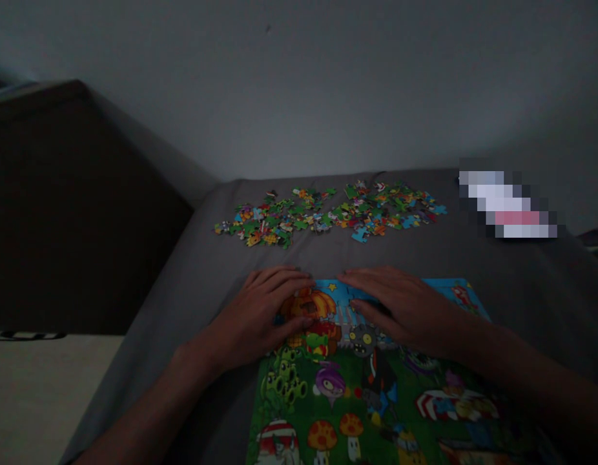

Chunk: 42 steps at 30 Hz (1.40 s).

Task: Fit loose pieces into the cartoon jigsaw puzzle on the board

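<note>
A colourful cartoon picture sheet [338, 381], with a pumpkin, mushrooms and green plant figures on it, lies flat in front of me. My left hand [272, 300] rests over its upper left corner, palm down, fingers stretched out. Across from it, my right hand [396, 300] lies on the upper part of the sheet, its fingers extended and pointing left. Neither hand grips anything. Beyond my fingertips, a wide spread of loose jigsaw pieces [299, 223] lies apart from both hands.
Grey cloth [192, 258] covers the surface under everything. A pale wall [299, 97] rises behind it. A dark box-like piece of furniture [76, 213] stands to the left, above a light floor [47, 387]. At the right lies a pixelated object [507, 206].
</note>
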Each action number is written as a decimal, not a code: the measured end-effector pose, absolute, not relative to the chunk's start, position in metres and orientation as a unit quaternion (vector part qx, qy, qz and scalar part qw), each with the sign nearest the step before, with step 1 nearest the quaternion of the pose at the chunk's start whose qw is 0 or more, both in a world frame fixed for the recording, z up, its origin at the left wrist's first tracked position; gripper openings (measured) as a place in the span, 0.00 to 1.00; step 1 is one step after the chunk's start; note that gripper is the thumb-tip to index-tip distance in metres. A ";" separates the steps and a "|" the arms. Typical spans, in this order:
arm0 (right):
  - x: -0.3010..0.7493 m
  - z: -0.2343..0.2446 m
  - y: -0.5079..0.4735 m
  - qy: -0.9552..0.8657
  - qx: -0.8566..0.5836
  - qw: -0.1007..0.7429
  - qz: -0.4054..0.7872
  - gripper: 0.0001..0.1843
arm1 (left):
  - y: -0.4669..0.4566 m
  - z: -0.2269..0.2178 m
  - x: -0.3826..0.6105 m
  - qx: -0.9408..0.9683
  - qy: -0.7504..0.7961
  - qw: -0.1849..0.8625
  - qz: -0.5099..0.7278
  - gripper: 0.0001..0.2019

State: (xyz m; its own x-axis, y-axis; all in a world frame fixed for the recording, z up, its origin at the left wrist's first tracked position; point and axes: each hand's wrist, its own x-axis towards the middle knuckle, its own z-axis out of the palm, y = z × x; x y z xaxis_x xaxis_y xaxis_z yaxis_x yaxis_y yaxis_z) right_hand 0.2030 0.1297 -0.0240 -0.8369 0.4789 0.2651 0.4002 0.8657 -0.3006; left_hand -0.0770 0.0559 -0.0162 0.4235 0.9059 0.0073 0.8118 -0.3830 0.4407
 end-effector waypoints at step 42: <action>0.200 -0.023 0.128 -0.944 -0.243 0.150 0.168 0.24 | 0.055 -0.014 -0.076 0.819 0.532 0.181 0.113 0.24</action>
